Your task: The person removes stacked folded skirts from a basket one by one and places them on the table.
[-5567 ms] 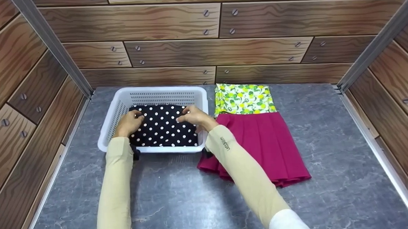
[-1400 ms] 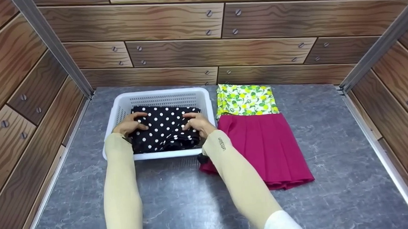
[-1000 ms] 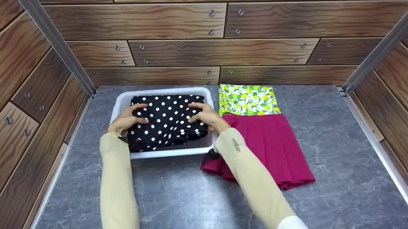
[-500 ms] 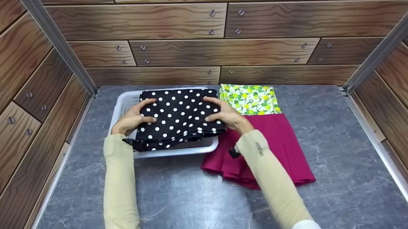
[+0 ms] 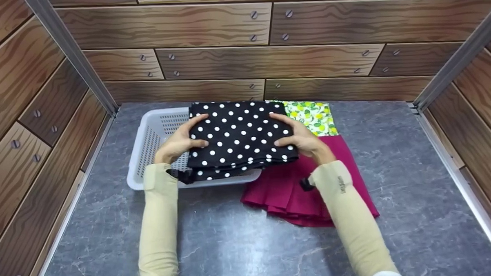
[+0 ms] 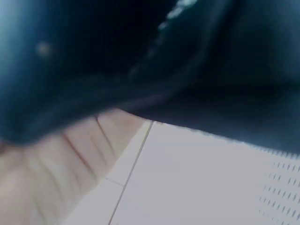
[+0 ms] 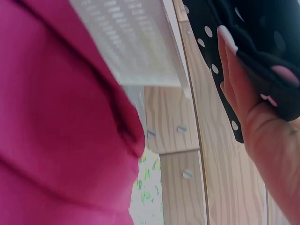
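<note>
A folded black cloth with white polka dots [image 5: 239, 132] is held up between both hands, over the right part of the white basket [image 5: 148, 149]. My left hand [image 5: 180, 142] grips its left side, thumb and a finger on top; in the left wrist view the dark cloth [image 6: 211, 61] covers most of that hand. My right hand [image 5: 300, 138] holds the right side, and the right wrist view shows fingers [image 7: 241, 89] under the cloth's edge. Beneath the right hand lies a magenta pleated skirt [image 5: 296, 201], partly overlapped by the polka-dot cloth.
A folded lemon-print cloth [image 5: 316, 117] lies behind the skirt, partly hidden by the polka-dot cloth. The grey marbled table [image 5: 232, 240] is bounded by wood-patterned walls [image 5: 209, 25] at the back and both sides.
Both hands have lifted the polka-dot cloth out of the basket and carried it to the right, partly over the skirt and lemon-print cloth. More of the basket's left inside shows.
</note>
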A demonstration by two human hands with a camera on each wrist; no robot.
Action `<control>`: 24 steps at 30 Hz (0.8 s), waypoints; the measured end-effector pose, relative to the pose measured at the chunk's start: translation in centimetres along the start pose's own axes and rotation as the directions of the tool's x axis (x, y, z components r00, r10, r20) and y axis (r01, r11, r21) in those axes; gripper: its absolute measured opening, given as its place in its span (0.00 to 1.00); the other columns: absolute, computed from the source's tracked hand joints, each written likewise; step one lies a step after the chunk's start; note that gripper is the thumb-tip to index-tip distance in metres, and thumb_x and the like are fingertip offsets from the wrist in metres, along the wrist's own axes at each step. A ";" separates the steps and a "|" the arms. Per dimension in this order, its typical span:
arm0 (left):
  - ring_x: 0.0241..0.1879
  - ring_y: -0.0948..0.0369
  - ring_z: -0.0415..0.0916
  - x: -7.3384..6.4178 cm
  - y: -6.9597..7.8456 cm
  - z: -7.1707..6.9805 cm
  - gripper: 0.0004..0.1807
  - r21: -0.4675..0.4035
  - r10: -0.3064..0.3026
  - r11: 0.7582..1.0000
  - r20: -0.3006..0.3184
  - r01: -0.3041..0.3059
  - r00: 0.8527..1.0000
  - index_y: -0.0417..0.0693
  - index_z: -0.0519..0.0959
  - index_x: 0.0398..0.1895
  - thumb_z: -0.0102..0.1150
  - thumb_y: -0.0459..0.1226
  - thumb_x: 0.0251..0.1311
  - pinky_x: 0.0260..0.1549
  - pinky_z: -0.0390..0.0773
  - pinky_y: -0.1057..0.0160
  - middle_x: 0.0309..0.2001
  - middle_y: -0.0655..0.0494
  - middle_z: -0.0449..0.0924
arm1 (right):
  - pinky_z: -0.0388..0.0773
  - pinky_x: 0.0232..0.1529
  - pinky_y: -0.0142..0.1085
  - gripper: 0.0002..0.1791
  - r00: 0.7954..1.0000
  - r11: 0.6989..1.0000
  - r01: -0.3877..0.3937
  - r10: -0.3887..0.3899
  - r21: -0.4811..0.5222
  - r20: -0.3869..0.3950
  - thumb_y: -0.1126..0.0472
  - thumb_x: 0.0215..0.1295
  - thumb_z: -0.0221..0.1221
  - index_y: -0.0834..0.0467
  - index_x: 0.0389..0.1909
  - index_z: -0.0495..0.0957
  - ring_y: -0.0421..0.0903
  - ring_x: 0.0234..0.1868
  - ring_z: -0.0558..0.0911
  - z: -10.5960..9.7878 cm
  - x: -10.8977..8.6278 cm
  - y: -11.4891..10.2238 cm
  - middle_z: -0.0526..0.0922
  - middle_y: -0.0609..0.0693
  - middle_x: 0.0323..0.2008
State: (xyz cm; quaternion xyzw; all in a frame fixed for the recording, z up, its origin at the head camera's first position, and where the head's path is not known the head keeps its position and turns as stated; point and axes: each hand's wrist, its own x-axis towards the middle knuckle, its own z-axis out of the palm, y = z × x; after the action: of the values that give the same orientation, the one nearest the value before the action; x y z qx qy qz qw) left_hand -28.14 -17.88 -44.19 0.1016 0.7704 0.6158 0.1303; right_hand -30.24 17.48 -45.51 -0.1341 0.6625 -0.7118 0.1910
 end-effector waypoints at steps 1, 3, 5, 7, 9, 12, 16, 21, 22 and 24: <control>0.66 0.46 0.63 0.2 0.0 0.4 0.48 -0.001 0.008 1.000 0.000 -0.008 1.000 0.45 0.58 0.79 0.63 0.21 0.52 0.54 0.78 0.57 0.74 0.37 0.56 | 0.83 0.49 0.40 0.49 1.000 1.000 0.009 -0.009 -0.007 -0.008 0.86 0.51 0.59 0.61 0.77 0.60 0.54 0.59 0.74 -0.4 -0.2 0.0 0.60 0.65 0.71; 0.66 0.47 0.63 0.5 0.0 1.2 0.48 -0.009 0.022 1.000 0.005 -0.022 1.000 0.44 0.58 0.79 0.63 0.21 0.52 0.56 0.77 0.55 0.74 0.37 0.56 | 0.84 0.48 0.40 0.49 0.999 1.000 0.024 -0.024 -0.017 -0.028 0.85 0.50 0.60 0.61 0.76 0.61 0.54 0.57 0.74 -1.1 -0.8 0.2 0.61 0.65 0.69; 0.66 0.47 0.63 0.9 0.1 1.9 0.48 -0.013 0.038 0.999 0.012 -0.038 0.999 0.45 0.59 0.79 0.64 0.21 0.51 0.57 0.76 0.55 0.74 0.37 0.57 | 0.84 0.46 0.40 0.49 0.998 0.999 0.033 -0.035 -0.028 -0.055 0.85 0.49 0.61 0.61 0.76 0.61 0.53 0.55 0.75 -1.9 -1.4 0.3 0.63 0.64 0.68; 0.66 0.46 0.64 1.3 0.3 2.7 0.49 -0.031 0.042 0.999 0.028 -0.042 0.999 0.45 0.59 0.79 0.63 0.21 0.51 0.57 0.76 0.53 0.74 0.37 0.57 | 0.85 0.44 0.39 0.49 0.996 0.999 0.039 -0.042 -0.031 -0.083 0.86 0.49 0.61 0.61 0.75 0.62 0.52 0.53 0.77 -2.6 -2.0 0.6 0.65 0.64 0.65; 0.66 0.46 0.64 1.7 0.4 3.4 0.49 -0.034 0.041 0.999 0.045 -0.040 0.998 0.47 0.59 0.79 0.64 0.21 0.52 0.58 0.76 0.52 0.74 0.37 0.57 | 0.85 0.43 0.40 0.49 0.994 0.999 0.038 -0.041 -0.029 -0.099 0.86 0.49 0.60 0.61 0.75 0.62 0.50 0.50 0.79 -3.4 -2.6 0.9 0.67 0.63 0.63; 0.66 0.46 0.66 2.0 0.6 4.4 0.49 -0.029 0.034 0.999 0.066 -0.032 0.997 0.50 0.59 0.79 0.64 0.22 0.52 0.60 0.75 0.51 0.74 0.38 0.58 | 0.85 0.42 0.40 0.48 0.993 0.999 0.042 -0.044 -0.021 -0.111 0.87 0.50 0.59 0.60 0.75 0.62 0.49 0.48 0.81 -4.4 -3.4 1.1 0.69 0.61 0.61; 0.64 0.47 0.67 2.3 0.7 5.7 0.49 -0.041 0.035 0.999 0.078 -0.032 0.996 0.53 0.59 0.79 0.65 0.22 0.53 0.61 0.73 0.52 0.73 0.40 0.59 | 0.85 0.43 0.40 0.48 0.991 0.999 0.040 -0.043 -0.022 -0.127 0.87 0.50 0.59 0.59 0.75 0.64 0.49 0.49 0.81 -5.5 -4.5 0.9 0.68 0.61 0.61; 0.64 0.47 0.68 2.8 1.1 7.3 0.49 -0.087 0.062 0.995 0.087 -0.054 0.994 0.51 0.59 0.79 0.65 0.21 0.52 0.60 0.74 0.53 0.72 0.39 0.61 | 0.85 0.43 0.40 0.47 0.986 0.998 0.048 -0.055 -0.048 -0.156 0.87 0.49 0.60 0.57 0.73 0.68 0.48 0.49 0.81 -6.8 -5.6 0.6 0.69 0.60 0.61; 0.64 0.47 0.68 2.9 1.2 7.7 0.49 -0.097 0.069 0.993 0.092 -0.060 0.993 0.51 0.59 0.79 0.65 0.21 0.52 0.60 0.74 0.53 0.72 0.38 0.61 | 0.85 0.44 0.40 0.47 0.986 0.998 0.050 -0.058 -0.049 -0.159 0.87 0.49 0.60 0.56 0.73 0.69 0.48 0.49 0.81 -7.1 -5.8 0.6 0.69 0.60 0.60; 0.64 0.47 0.68 3.2 1.3 8.3 0.49 -0.099 0.079 0.993 0.098 -0.070 0.992 0.50 0.59 0.79 0.64 0.21 0.52 0.60 0.74 0.54 0.71 0.38 0.62 | 0.85 0.44 0.41 0.47 0.985 0.998 0.055 -0.061 -0.044 -0.159 0.88 0.49 0.59 0.54 0.72 0.71 0.48 0.49 0.81 -7.8 -6.3 0.5 0.70 0.59 0.60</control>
State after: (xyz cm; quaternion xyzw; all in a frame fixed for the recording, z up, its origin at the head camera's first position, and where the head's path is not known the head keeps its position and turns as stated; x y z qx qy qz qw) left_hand -28.44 -8.89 -44.89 0.1552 0.7281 0.6504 0.1509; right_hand -28.04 27.26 -46.26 -0.0993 0.6853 -0.7125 0.1135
